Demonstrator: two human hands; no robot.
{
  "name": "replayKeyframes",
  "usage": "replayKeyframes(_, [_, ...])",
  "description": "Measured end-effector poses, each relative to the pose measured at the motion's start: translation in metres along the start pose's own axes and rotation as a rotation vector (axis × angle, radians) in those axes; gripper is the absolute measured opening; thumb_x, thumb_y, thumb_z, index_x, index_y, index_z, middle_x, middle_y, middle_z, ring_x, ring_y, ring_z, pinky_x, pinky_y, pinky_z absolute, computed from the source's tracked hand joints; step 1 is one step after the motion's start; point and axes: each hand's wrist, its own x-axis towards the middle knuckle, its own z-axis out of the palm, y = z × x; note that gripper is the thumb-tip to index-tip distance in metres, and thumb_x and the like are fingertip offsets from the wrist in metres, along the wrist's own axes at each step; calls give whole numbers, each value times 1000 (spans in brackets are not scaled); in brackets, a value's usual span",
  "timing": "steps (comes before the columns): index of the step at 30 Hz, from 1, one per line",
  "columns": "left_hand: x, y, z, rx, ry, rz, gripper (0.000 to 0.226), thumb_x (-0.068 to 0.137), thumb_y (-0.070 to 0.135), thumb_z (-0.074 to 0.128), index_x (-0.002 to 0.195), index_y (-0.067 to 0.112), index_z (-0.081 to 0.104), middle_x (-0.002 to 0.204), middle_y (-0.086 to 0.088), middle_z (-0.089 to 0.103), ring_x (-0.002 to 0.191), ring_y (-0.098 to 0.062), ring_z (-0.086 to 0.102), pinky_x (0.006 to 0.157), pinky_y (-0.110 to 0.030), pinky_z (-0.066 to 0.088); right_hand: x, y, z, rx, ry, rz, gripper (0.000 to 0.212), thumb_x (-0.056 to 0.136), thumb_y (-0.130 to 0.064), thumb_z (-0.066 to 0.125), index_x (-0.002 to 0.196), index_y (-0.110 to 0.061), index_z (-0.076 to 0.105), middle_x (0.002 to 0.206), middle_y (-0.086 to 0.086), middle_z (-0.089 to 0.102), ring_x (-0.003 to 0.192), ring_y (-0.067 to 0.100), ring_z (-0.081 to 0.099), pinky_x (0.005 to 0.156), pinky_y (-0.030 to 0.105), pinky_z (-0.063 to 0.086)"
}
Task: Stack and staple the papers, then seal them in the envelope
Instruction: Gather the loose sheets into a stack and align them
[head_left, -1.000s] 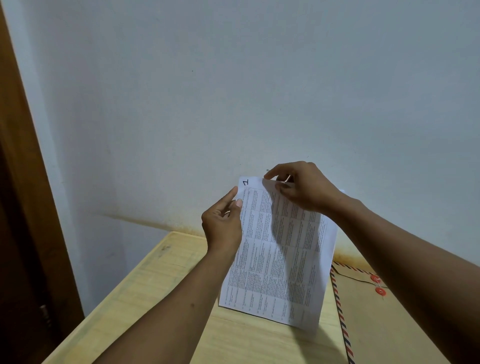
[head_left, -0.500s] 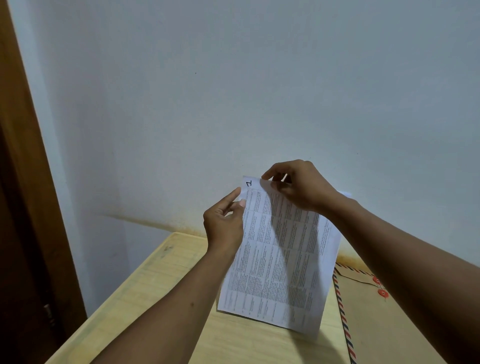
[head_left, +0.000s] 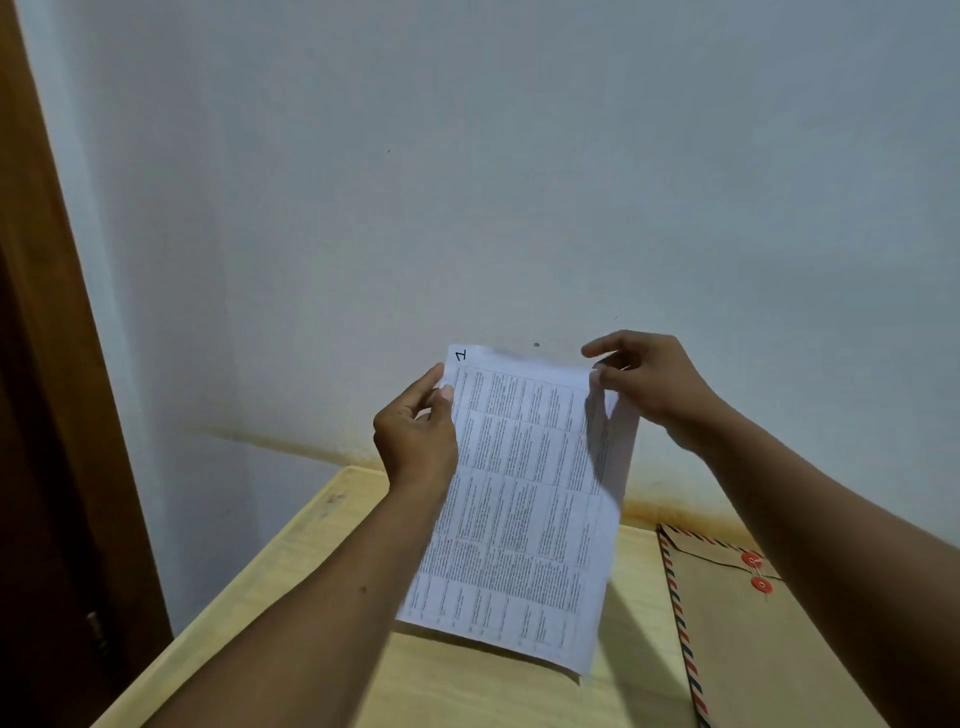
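White printed papers (head_left: 524, 499), covered in table text with a handwritten "1" at the top left corner, stand upright with their bottom edge on the wooden table (head_left: 322, 582). My left hand (head_left: 415, 431) pinches their left edge near the top. My right hand (head_left: 649, 379) pinches the top right corner, where a back sheet sticks out slightly. A brown envelope (head_left: 748, 639) with a red-and-blue striped border and two red string buttons lies flat on the table to the right. No stapler is in view.
A pale wall with a yellowish stain line rises right behind the table. A dark wooden door frame (head_left: 47, 364) runs down the left side.
My right hand has slid from the middle of the papers' top edge to the top right corner. The papers now face me more squarely. The left hand has kept its hold.
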Motion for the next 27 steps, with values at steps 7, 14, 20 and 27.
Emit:
replayKeyframes(7, [-6,1,1,-2,27,42,28,95,10,69,116,27,76,90,9,70,78,8,66,78,-7,51,-13,19,15,495,223,297,43,85,2,68,121,-21,64,106,11,62,88,24,61,67,34,48])
replayKeyframes(14, [-6,-1,1,69,-73,32,30,97,11,66,122,27,74,94,3,68,88,4,65,73,0,45,-16,32,25,402,287,260,49,86,6,55,122,-26,64,105,11,56,79,23,48,59,34,39])
replayKeyframes(20, [-2,-3,-5,86,-139,-3,36,97,6,65,126,26,71,101,1,75,105,-9,69,101,-29,53,-16,32,27,360,320,222,47,86,7,53,115,-29,65,100,9,57,74,21,51,56,32,40])
replayKeyframes(27, [6,-8,-9,7,-147,-116,40,94,5,68,104,43,74,102,1,80,102,-17,75,101,-42,57,-16,33,29,358,307,237,44,88,7,52,113,-27,65,101,10,59,75,18,54,59,31,41])
